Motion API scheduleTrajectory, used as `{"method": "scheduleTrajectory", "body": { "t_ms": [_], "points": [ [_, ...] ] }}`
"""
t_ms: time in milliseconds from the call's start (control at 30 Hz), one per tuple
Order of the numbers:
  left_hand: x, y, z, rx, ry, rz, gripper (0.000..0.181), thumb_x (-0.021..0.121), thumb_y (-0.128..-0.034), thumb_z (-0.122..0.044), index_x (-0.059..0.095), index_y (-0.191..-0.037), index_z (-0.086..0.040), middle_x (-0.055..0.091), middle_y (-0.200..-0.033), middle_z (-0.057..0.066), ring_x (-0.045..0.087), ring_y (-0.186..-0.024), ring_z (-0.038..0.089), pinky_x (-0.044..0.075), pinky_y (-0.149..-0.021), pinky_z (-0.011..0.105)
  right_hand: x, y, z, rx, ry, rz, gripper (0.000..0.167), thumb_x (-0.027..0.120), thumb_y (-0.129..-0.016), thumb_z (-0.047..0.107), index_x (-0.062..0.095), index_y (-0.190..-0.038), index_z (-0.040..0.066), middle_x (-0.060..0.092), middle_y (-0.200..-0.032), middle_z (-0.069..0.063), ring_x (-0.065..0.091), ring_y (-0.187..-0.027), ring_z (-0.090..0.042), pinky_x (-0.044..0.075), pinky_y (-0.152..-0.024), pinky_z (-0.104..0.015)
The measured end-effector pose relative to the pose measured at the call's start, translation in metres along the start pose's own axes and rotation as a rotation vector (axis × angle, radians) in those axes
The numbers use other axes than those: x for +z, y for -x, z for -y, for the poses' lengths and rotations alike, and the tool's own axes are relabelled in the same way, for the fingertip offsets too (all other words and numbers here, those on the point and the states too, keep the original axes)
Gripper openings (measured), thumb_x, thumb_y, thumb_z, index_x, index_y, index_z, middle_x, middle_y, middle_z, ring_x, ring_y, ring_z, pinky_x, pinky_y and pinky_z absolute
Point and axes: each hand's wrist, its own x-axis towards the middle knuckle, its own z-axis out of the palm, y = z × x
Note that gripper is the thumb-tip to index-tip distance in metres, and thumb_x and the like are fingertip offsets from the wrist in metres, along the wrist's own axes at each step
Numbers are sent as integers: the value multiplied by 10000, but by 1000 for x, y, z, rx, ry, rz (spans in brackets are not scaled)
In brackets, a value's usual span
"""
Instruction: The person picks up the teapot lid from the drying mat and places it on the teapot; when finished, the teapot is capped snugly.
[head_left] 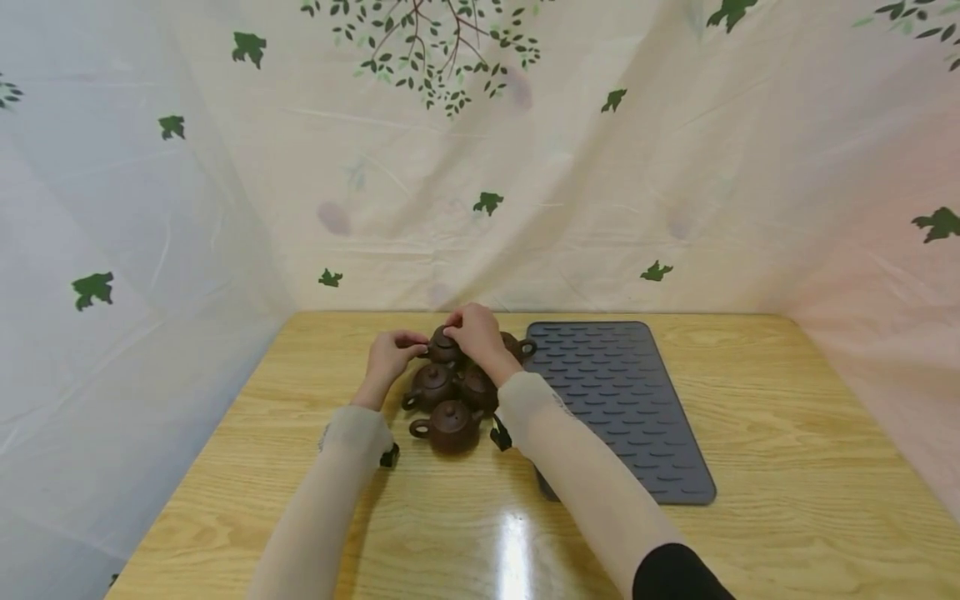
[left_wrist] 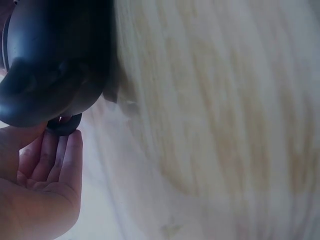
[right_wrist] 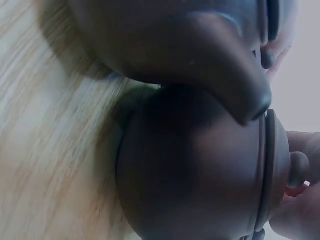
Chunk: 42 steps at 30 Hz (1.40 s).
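Observation:
Several dark brown teapots stand close together on the table. My left hand (head_left: 390, 357) pinches the handle (left_wrist: 65, 126) of the back-left teapot (head_left: 446, 350) between thumb and fingers. Over the top of that same teapot, my right hand (head_left: 480, 335) has its thumb and fingers at the lid. A lid knob (right_wrist: 299, 169) appears between the right fingers in the right wrist view. In front are a teapot (head_left: 432, 383), another (head_left: 477, 388) partly behind the right wrist, and the nearest one (head_left: 452, 429). One more teapot (head_left: 513, 345) is half hidden behind the right hand.
A dark grey ridged mat (head_left: 622, 408) lies right of the teapots, its left part covered by the right forearm. The wooden table (head_left: 780, 450) extends on both sides. A pale cloth (head_left: 570, 233) with leaf and bird prints hangs behind and beside the table.

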Motion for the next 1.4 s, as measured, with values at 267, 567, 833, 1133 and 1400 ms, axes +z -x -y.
{"method": "scheduleTrajectory", "body": {
  "t_ms": [267,567,833,1133,1400],
  "points": [
    [2,-1,2,-14,3,-10,161,705,-924,-113,760,-1051,-31,745,-1097,171,691,-1041,304,523,-857,365,1,0,4,-4,102,22,150,690,-948,207,765,-1030,105,745,-1036,-67,689,-956,-243,572,-856,-382],
    [4,0,2,-10,27,-10,162,689,-929,-97,749,-1053,-12,740,-1081,190,693,-1017,309,535,-860,369,3,-1,4,1,125,21,137,691,-947,195,755,-1031,107,737,-1034,-65,686,-949,-234,573,-844,-373],
    [3,1,0,-25,16,-6,166,687,-934,-110,746,-1062,-21,736,-1096,184,683,-1035,308,526,-894,396,6,2,7,-21,183,-1,135,687,-950,191,751,-1032,106,726,-1040,-65,685,-943,-228,579,-826,-363],
    [3,1,0,-14,16,-5,161,689,-935,-108,748,-1057,-22,740,-1081,180,693,-1019,309,538,-890,402,4,3,4,-3,136,5,147,676,-958,200,742,-1050,106,717,-1055,-71,672,-959,-238,569,-845,-380],
    [3,1,-3,-9,25,-13,166,694,-930,-109,747,-1059,-19,738,-1095,184,692,-1037,317,539,-923,425,-1,0,1,38,79,70,176,661,-968,217,709,-1103,115,696,-1103,-66,656,-993,-227,563,-863,-370]
  ]
}}
